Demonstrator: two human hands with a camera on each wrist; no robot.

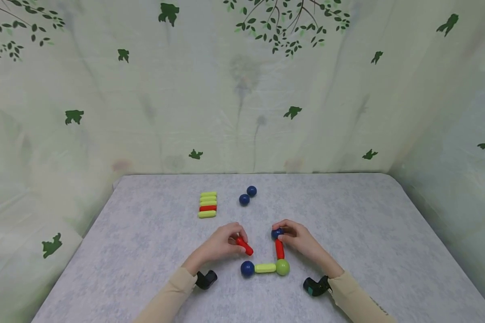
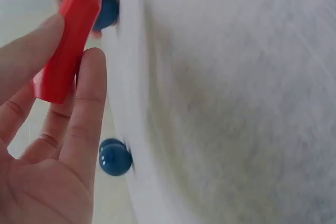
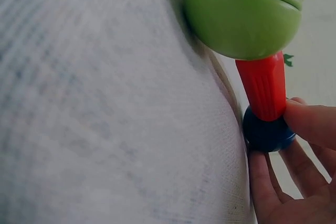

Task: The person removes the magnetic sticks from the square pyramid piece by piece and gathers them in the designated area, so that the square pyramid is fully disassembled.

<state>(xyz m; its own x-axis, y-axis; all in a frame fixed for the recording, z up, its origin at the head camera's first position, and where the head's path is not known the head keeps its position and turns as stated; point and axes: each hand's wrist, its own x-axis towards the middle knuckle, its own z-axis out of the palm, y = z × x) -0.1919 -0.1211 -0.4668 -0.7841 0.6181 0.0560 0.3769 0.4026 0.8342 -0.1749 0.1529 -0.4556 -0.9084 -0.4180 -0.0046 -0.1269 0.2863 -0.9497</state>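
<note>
My left hand (image 1: 225,242) pinches a red rod (image 1: 244,246) between thumb and fingers, raised above the table; in the left wrist view the rod (image 2: 71,45) slants across the fingertips. On the right, my right hand (image 1: 297,237) grips a blue ball (image 1: 277,233) at the far end of a second red rod (image 1: 279,249). That rod runs to a green ball (image 1: 282,267), from which a yellow-green rod (image 1: 265,268) leads left to another blue ball (image 1: 248,268), forming an L. The right wrist view shows the green ball (image 3: 244,19) close up, with fingers around the blue ball (image 3: 266,130).
Farther back on the table (image 1: 153,251), several yellow-green rods (image 1: 208,199) and one red rod (image 1: 208,208) lie side by side. Two loose blue balls (image 1: 244,199) sit right of them. Behind the table hangs a leaf-patterned cloth (image 1: 210,89).
</note>
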